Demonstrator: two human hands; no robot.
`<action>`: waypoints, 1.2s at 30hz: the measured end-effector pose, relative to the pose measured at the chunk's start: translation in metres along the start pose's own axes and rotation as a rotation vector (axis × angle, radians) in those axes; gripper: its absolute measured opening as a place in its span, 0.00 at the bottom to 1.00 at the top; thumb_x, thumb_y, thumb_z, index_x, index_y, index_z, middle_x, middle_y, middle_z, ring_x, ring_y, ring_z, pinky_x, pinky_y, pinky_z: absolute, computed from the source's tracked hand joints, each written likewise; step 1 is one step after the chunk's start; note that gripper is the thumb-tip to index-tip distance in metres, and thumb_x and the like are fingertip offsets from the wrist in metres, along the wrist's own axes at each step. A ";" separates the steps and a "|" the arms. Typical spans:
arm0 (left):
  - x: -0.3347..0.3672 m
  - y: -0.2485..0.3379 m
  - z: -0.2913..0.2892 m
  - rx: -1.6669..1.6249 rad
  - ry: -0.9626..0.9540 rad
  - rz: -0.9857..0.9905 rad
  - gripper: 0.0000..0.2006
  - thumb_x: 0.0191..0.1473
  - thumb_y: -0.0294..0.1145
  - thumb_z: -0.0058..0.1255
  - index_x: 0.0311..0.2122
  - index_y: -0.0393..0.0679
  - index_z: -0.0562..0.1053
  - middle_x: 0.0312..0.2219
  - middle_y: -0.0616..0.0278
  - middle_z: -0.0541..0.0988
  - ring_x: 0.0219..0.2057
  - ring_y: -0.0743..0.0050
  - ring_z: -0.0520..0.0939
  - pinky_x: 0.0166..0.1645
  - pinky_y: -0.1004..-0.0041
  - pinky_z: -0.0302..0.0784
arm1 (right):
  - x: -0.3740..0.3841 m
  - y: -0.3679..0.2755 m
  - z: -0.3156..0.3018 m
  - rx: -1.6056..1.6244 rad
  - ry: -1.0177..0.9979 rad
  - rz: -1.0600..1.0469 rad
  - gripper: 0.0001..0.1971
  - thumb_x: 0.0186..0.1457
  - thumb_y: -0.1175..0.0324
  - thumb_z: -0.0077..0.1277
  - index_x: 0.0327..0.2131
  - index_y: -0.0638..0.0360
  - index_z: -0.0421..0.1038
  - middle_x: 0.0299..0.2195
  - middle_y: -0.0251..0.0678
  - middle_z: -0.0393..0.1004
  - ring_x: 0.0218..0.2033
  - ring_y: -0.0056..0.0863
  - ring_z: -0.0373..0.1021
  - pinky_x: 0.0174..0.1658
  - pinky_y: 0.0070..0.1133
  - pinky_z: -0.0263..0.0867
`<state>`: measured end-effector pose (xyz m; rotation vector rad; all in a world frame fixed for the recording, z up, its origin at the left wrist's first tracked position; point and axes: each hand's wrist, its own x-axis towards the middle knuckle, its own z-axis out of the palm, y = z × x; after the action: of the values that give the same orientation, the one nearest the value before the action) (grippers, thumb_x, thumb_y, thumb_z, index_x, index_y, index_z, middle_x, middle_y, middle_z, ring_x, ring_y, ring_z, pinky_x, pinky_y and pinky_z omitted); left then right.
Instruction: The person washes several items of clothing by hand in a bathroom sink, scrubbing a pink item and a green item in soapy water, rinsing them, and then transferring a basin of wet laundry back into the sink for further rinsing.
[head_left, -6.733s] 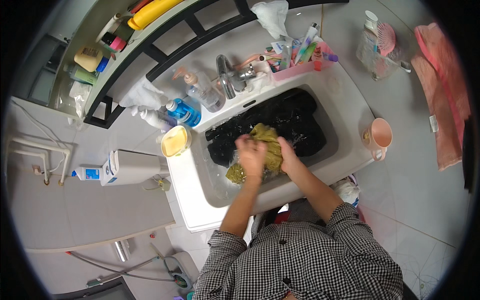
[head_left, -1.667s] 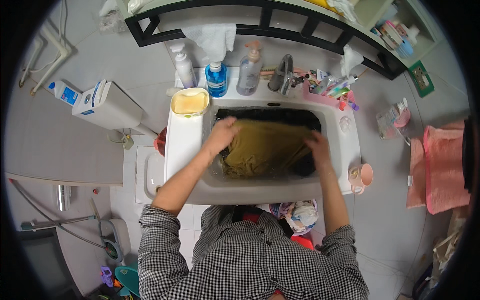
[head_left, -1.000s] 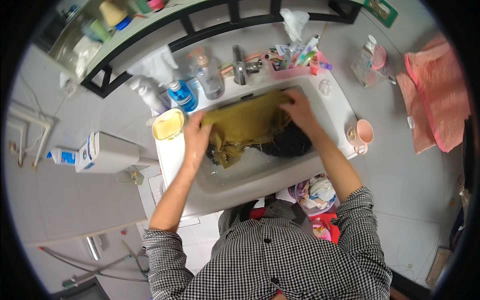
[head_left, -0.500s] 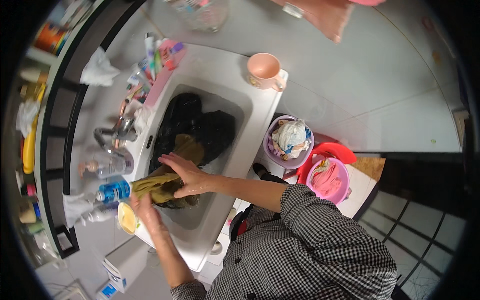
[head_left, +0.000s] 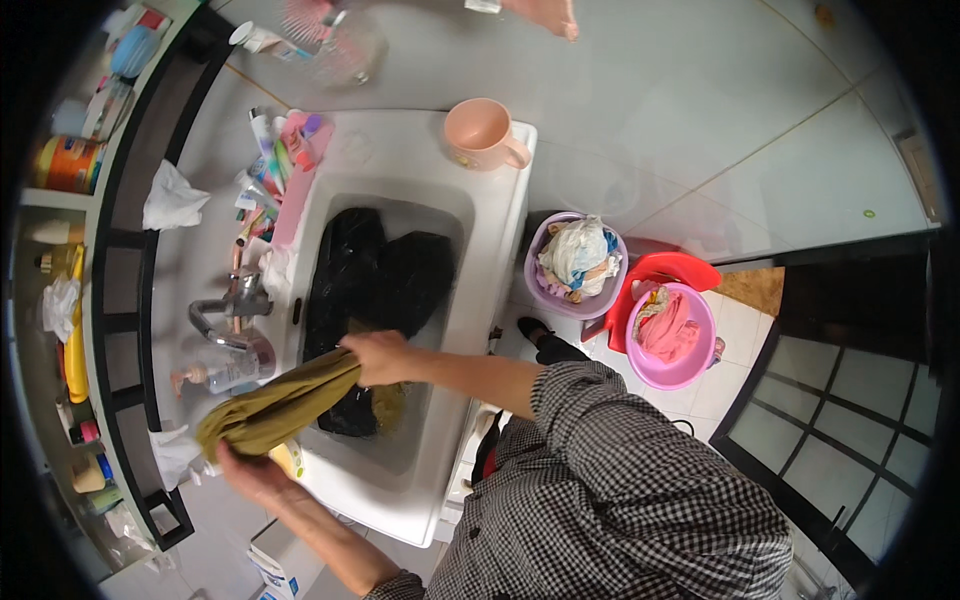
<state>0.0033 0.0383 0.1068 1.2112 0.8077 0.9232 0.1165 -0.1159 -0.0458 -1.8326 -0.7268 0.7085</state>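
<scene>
An olive-green cloth (head_left: 290, 398), wet-looking and bunched lengthwise, stretches between my two hands over the left side of the white sink (head_left: 484, 230). My right hand (head_left: 378, 358) is closed in a fist around its end above the basin. At the other end, by the sink's outer left edge, my left hand (head_left: 255, 478) grips the cloth from below, its fingers partly hidden. Black clothing (head_left: 385, 265) lies in the water beneath. Another olive-brown piece (head_left: 388, 405) shows in the water near my right wrist.
A tap (head_left: 240, 300) and a clear pump bottle (head_left: 240, 368) stand along the left side. A pink cup (head_left: 478, 132) sits on the sink's far corner. To the right are a lilac basin (head_left: 612, 300) and a pink basin (head_left: 650, 378) of clothes beside a red stool (head_left: 680, 268).
The olive cloth has been raised out of the basin and drawn out to the left. My left hand moved left and down; my right hand closed on the cloth.
</scene>
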 end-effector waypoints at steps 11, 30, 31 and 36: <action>-0.066 -0.134 -0.047 -0.119 0.111 -0.829 0.27 0.47 0.45 0.47 0.49 0.43 0.57 0.50 0.47 0.56 0.45 0.43 0.65 0.41 0.52 0.71 | 0.007 -0.058 -0.032 -0.050 0.133 -0.332 0.26 0.32 0.76 0.48 0.43 0.55 0.62 0.39 0.40 0.68 0.43 0.37 0.63 0.44 0.28 0.60; -0.050 -0.136 -0.027 -0.781 -0.379 -0.732 0.18 0.47 0.40 0.40 0.41 0.39 0.68 0.33 0.57 0.75 0.32 0.65 0.76 0.37 0.69 0.73 | -0.037 -0.042 -0.032 0.423 -0.219 -0.224 0.31 0.44 0.64 0.51 0.53 0.52 0.52 0.56 0.42 0.47 0.57 0.34 0.46 0.57 0.29 0.46; -0.051 -0.126 -0.017 -0.794 -0.371 -0.721 0.18 0.47 0.40 0.40 0.41 0.39 0.68 0.33 0.57 0.75 0.32 0.65 0.76 0.37 0.69 0.73 | -0.024 -0.035 -0.029 0.413 -0.233 -0.229 0.31 0.44 0.64 0.51 0.53 0.52 0.52 0.56 0.42 0.47 0.57 0.34 0.46 0.57 0.29 0.46; -0.055 -0.109 0.011 -0.667 -0.297 -0.896 0.18 0.46 0.37 0.43 0.40 0.38 0.67 0.32 0.55 0.75 0.29 0.63 0.77 0.33 0.69 0.74 | 0.023 -0.032 -0.014 1.448 -0.399 0.143 0.35 0.46 0.59 0.51 0.55 0.52 0.46 0.54 0.42 0.51 0.53 0.31 0.53 0.53 0.25 0.52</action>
<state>0.0069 -0.0273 0.0036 0.3022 0.6220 0.2083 0.1367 -0.0967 -0.0147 -0.4094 -0.1460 1.2504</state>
